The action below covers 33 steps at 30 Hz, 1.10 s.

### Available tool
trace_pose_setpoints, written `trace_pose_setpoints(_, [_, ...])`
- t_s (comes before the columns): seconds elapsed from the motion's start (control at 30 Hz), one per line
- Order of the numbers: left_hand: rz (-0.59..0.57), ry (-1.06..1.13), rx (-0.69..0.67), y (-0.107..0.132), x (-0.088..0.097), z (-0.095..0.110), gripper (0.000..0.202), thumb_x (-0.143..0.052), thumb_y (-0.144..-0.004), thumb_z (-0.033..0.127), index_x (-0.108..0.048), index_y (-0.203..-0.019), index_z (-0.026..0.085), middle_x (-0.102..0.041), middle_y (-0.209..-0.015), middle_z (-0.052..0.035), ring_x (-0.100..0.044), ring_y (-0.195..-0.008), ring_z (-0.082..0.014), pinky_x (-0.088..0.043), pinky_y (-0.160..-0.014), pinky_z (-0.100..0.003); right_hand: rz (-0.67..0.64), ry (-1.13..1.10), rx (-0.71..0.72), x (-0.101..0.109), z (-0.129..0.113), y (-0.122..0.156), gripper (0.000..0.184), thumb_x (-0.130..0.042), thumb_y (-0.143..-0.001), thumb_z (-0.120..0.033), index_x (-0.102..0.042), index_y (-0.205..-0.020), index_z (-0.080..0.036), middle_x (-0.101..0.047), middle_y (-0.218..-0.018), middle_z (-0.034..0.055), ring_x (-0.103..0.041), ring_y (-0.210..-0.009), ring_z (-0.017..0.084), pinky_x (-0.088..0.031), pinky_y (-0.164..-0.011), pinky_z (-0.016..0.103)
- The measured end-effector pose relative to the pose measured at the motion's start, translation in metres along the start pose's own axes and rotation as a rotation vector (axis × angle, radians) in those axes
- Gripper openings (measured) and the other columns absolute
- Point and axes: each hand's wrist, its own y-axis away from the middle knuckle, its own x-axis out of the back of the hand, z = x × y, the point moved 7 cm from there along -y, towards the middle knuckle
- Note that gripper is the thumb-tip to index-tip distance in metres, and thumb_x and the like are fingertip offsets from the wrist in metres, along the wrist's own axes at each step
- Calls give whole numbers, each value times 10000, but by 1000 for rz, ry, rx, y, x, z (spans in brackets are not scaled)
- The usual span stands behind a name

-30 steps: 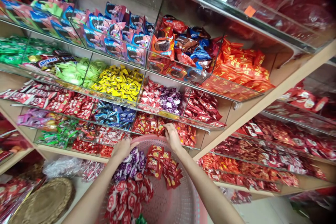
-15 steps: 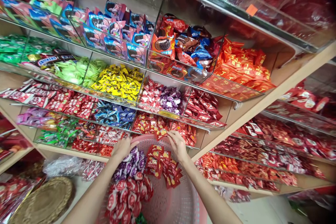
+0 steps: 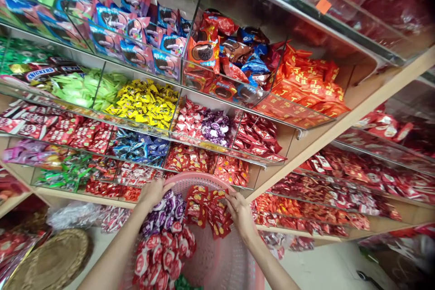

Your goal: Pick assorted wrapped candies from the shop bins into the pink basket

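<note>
My left hand [image 3: 152, 194] is closed on the rim of a pink perforated plastic basket [image 3: 204, 177]. Inside the basket's right part, my right hand [image 3: 240, 210] has its fingers bent down onto a red candy packet [image 3: 219, 195], at the top of a small heap of red packets [image 3: 196, 204]. Its fingertips are partly hidden among the wrappers. Left of that heap lie purple-and-white wrapped candies [image 3: 170, 206], with red-and-white wrapped candies [image 3: 163, 253] below them. A few green wrapped candies [image 3: 185, 282] show at the bottom edge.
Beyond the basket rise wooden shelves with clear dividers. Red orange-dotted packets [image 3: 190, 157], yellow candies [image 3: 144, 104] and purple candies [image 3: 215, 126] fill bins. A glass shelf edge [image 3: 306, 13] juts out overhead. A round woven lid [image 3: 56, 260] lies at lower left.
My right hand has come down from the shelf bin into the basket with a red packet. My left hand still holds the rim. The view has shifted slightly.
</note>
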Motion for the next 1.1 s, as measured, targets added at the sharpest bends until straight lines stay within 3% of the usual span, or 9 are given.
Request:
trace_pose_setpoints(0.27, [6,-35,1,3,3,3,644,-205,-788,657,-609,-863,160,-669,-859,-153,-623,-824,-270,-429,-681,-328,-166,355,9,-7,-1,17,257,-356,-866,-162,-571,-730,-202,-564,-760,36,-528,-747,168,-406,-680,287])
trace_pose_setpoints(0.43, [-14,-24,9,7,5,6,647,-178,-799,645,-608,-839,163,-672,-838,-156,-623,-823,-270,-428,-668,-325,-289,564,74,-28,2,24,302,-372,-777,-7,-607,-850,-182,-604,-855,77,-547,-815,192,-401,-719,307])
trace_pose_setpoints(0.7, [-10,-36,28,14,7,7,635,-171,-796,648,-593,-840,175,-671,-876,-152,-622,-841,-266,-430,-671,-316,-341,665,79,-37,7,29,278,-436,-737,0,-601,-900,-155,-605,-895,106,-544,-867,239,-391,-770,371])
trace_pose_setpoints(0.8, [-6,-46,40,17,9,8,628,-174,-799,643,-592,-853,177,-671,-882,-154,-623,-844,-274,-432,-680,-327,-323,651,47,-35,10,28,234,-451,-752,-28,-587,-894,-156,-602,-868,105,-547,-838,234,-398,-743,364])
trace_pose_setpoints(0.93, [-10,-47,35,22,12,11,615,-166,-811,624,-588,-862,180,-675,-871,-148,-623,-851,-279,-433,-679,-329,-250,591,41,-24,1,16,100,-531,-775,-187,-542,-874,-178,-569,-891,83,-521,-832,227,-401,-724,348])
trace_pose_setpoints(1.1, [6,-61,45,28,18,14,593,-187,-817,608,-592,-857,177,-673,-882,-151,-618,-870,-270,-430,-698,-324,-270,472,167,-26,-15,-2,212,-575,-762,-324,-493,-906,-192,-555,-964,68,-500,-888,216,-396,-764,336])
